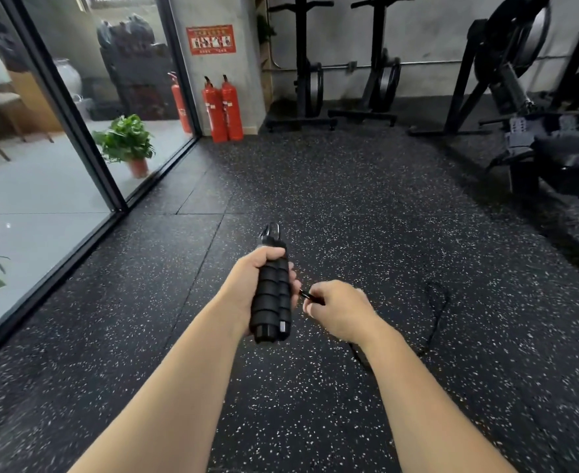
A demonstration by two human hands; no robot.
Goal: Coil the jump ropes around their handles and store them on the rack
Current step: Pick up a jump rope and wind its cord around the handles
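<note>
My left hand point(247, 281) grips two black ribbed foam jump rope handles point(272, 295) held side by side, upright, with metal swivel ends at the top. Just to their right, my right hand point(339, 310) pinches the thin black rope point(310, 297) between thumb and fingers, close to the handles. The rope's loose length point(436, 308) trails down behind my right forearm and lies in a loop on the speckled rubber floor to the right. No rack for the ropes can be told apart in view.
A glass wall with a black frame point(87, 158) runs along the left. Two red fire extinguishers point(223, 110) stand at the far corner. Weight plate stands point(310, 83) line the back wall, and a black exercise machine point(533, 131) fills the right side.
</note>
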